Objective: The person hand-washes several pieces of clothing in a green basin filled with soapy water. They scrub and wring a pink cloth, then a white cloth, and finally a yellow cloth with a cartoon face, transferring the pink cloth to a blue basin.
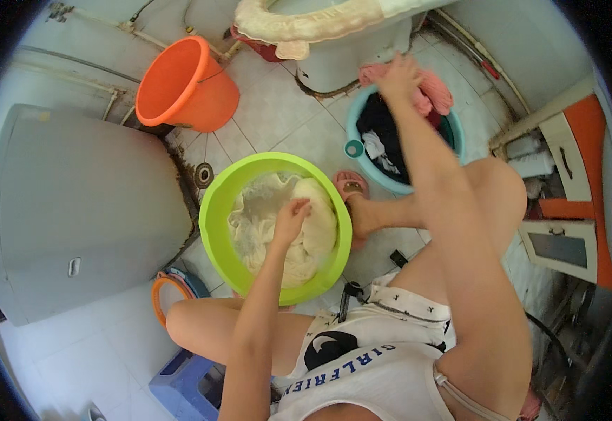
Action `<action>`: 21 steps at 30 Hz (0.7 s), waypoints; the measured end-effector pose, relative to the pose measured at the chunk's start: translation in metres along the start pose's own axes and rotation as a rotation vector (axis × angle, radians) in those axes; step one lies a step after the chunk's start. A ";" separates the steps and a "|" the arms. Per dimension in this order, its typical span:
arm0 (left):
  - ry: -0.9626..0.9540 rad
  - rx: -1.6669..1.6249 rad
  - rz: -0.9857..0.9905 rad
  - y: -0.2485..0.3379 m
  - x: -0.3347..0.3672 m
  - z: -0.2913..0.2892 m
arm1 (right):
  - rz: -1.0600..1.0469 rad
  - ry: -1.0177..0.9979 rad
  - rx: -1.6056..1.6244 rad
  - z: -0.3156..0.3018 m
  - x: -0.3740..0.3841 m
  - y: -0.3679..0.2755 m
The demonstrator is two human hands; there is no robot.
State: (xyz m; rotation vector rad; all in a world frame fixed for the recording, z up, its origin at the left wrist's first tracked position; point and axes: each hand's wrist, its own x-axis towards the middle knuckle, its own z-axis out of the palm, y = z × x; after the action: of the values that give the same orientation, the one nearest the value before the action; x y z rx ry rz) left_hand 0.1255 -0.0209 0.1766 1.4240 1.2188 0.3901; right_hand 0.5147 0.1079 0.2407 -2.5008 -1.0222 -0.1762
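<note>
the left hand [293, 216] is held over the cream cloth [318, 228], which is heaped in the lime green basin [214, 224]. its fingers are loosely bent and kept close together; whether a fold is pinched cannot be told. the cloth is surrounded by what looks like water, presumably kept off the tiled floor [274, 116] by the basin's high wall. the basin is set between the parted legs [207, 326], probably so that it can be reached without stretching.

the right hand [398, 77] is extended to the pink cloth [434, 91], which is draped over the far rim of the pale blue basin [384, 182]. its fingers are laid over the fabric but blurred, so whether it is gripped cannot be told. dark clothes [383, 126] are piled inside, seemingly kept apart from the cream cloth. the orange bucket [214, 102] is stood beyond, perhaps to leave room for the feet.
</note>
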 end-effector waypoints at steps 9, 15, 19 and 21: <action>0.050 -0.191 -0.169 -0.022 -0.002 0.003 | -0.303 -0.663 -0.183 0.023 0.052 0.097; 0.007 -0.218 -0.115 -0.017 0.005 0.023 | -0.885 -1.183 -0.276 -0.005 0.051 0.063; 0.007 -0.238 -0.163 -0.022 0.002 0.012 | -0.767 -1.166 -0.689 -0.001 0.026 0.072; 0.014 -0.203 -0.193 -0.022 0.000 0.005 | -0.708 -1.080 -0.822 0.003 -0.001 0.079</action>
State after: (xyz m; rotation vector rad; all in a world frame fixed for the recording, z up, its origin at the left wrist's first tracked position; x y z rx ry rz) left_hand 0.1198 -0.0280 0.1555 1.1223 1.2777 0.3796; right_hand 0.5687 0.0583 0.2110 -2.7303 -2.7000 0.8019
